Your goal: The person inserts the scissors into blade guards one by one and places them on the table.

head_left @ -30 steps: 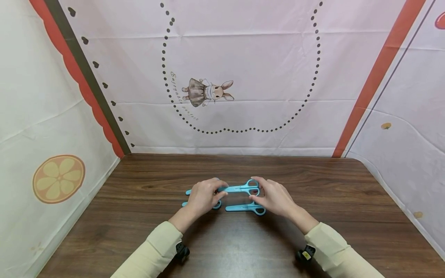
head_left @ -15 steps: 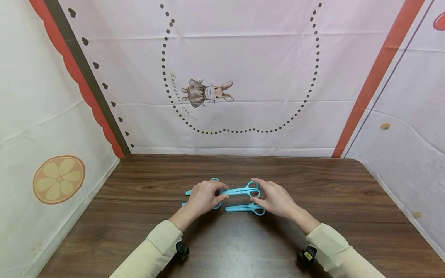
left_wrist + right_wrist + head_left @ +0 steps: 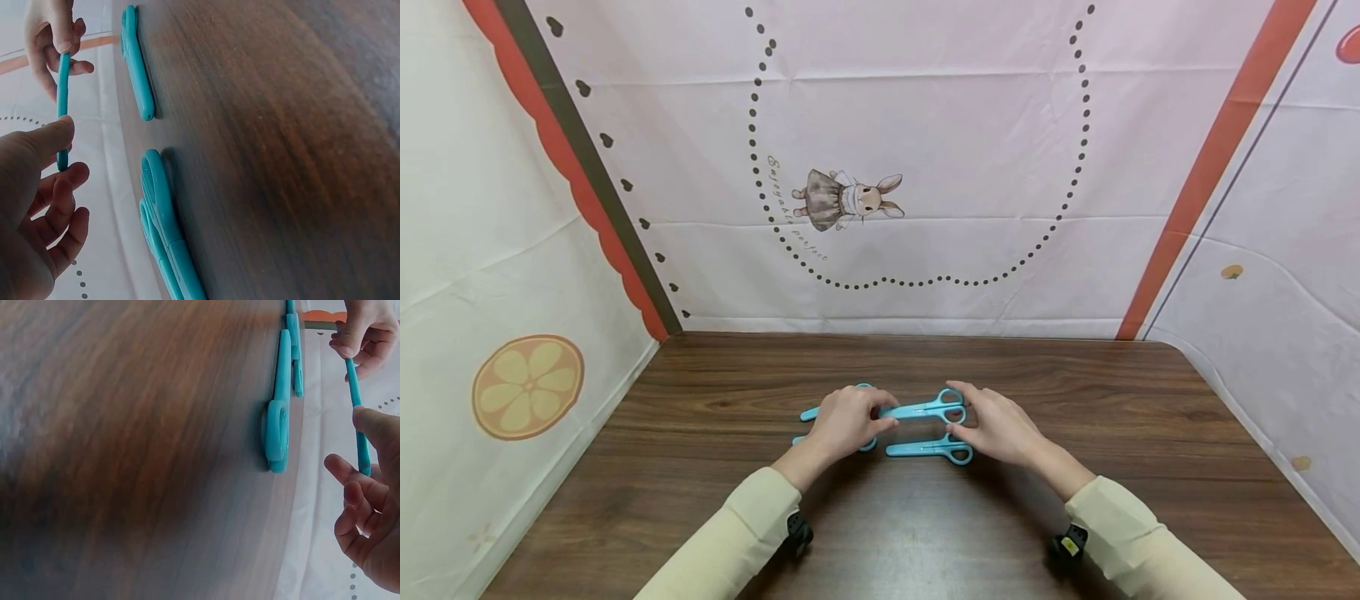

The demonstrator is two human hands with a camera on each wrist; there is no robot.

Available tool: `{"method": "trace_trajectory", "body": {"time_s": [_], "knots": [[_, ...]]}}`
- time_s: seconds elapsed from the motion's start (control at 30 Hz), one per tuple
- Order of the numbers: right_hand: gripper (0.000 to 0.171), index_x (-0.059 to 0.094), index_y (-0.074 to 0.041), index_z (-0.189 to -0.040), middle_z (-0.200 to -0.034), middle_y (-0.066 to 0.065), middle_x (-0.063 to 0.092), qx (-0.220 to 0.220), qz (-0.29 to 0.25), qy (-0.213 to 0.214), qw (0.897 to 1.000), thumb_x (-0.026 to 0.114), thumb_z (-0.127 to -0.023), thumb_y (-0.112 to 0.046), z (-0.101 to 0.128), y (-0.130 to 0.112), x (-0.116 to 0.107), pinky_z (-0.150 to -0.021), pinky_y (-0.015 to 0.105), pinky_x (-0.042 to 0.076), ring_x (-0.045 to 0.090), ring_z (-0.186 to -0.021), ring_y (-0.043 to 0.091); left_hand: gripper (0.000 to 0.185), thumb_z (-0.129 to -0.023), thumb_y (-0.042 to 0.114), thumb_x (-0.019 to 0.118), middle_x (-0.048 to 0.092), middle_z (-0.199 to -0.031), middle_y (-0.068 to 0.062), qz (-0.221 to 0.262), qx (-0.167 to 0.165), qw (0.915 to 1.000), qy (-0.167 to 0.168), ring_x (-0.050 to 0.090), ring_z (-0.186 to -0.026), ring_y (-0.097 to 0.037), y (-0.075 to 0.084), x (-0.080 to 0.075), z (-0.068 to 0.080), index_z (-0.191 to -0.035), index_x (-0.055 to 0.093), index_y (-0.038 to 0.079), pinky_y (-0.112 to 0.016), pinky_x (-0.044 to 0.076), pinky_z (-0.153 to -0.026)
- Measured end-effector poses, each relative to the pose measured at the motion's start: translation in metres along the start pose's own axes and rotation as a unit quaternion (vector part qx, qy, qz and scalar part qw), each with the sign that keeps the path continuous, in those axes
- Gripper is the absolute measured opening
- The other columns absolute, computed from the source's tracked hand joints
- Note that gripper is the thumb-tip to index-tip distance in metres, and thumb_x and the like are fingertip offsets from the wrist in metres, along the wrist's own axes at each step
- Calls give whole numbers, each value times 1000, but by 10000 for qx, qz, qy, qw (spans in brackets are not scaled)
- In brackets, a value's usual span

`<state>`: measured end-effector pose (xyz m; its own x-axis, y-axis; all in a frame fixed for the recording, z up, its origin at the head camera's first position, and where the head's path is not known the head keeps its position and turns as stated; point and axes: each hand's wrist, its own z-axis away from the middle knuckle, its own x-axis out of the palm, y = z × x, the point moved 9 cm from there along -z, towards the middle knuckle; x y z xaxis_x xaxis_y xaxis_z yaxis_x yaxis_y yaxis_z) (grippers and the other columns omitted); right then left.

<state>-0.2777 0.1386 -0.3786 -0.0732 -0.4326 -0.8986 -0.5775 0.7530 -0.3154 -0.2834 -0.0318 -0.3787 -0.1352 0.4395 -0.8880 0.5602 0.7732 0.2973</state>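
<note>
A dark wooden table [image 3: 1075, 400] stands in front of you, closed in by pale printed cloth with a rabbit drawing [image 3: 847, 198] on the back panel. Your left hand [image 3: 844, 423] and right hand [image 3: 1000, 425] meet near the middle of the table and hold one pair of teal scissors [image 3: 922, 408] between them, lifted off the wood. Your left thumb and fingers pinch its blade end; your right thumb and fingers pinch its handle loops. In the wrist views it hangs clear above the table, held at each end. Another pair [image 3: 931, 450] lies flat just nearer you, under your right hand. Two more pairs [image 3: 808, 412] lie partly hidden under your left hand, side by side on the wood. Cream sleeves [image 3: 737, 542] cover both arms.
</note>
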Motion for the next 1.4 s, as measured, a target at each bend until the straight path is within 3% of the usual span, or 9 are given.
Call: {"method": "trace_trajectory", "body": {"time_s": [0.37, 0.77, 1.03, 1.4], "knots": [[60, 47, -12, -132, -82, -1, 60, 28, -4, -61, 10000, 70, -81, -34, -1, 8, 0, -52, 20, 38, 47, -64, 3, 20, -80, 32, 71, 54, -64, 13, -86, 12, 9999, -103, 41, -48, 0, 0, 7, -8, -97, 71, 22, -20, 31, -39], [59, 50, -12, -130, -97, 1, 65, 198, 37, -61, 9998, 72, -79, -33, -5, 18, 0, -64, 30, 47, 59, -83, 13, 19, -83, 30, 69, 53, -62, 12, -251, -288, 9985, -388, 41, -43, -3, -5, 15, -18, -98, 70, 20, -21, 32, -38], [58, 51, -11, -129, -93, 1, 65, 388, -65, -167, 9991, 72, -79, -33, -6, 28, 3, -61, 29, 47, 61, -82, 16, 21, -83, 29, 68, 55, -65, 12, -284, -451, 9971, -540, 43, -46, -3, -5, 19, -25, -101, 69, 20, -21, 35, -40], [55, 52, -13, -123, -85, -3, 63, 480, 61, -133, 9987, 72, -78, -36, -3, 40, 4, -56, 26, 44, 57, -69, 8, 20, -82, 33, 68, 60, -73, 10, -412, -609, 9952, -647, 49, -54, -4, -5, 28, -31, -96, 67, 18, -20, 38, -47]]}}
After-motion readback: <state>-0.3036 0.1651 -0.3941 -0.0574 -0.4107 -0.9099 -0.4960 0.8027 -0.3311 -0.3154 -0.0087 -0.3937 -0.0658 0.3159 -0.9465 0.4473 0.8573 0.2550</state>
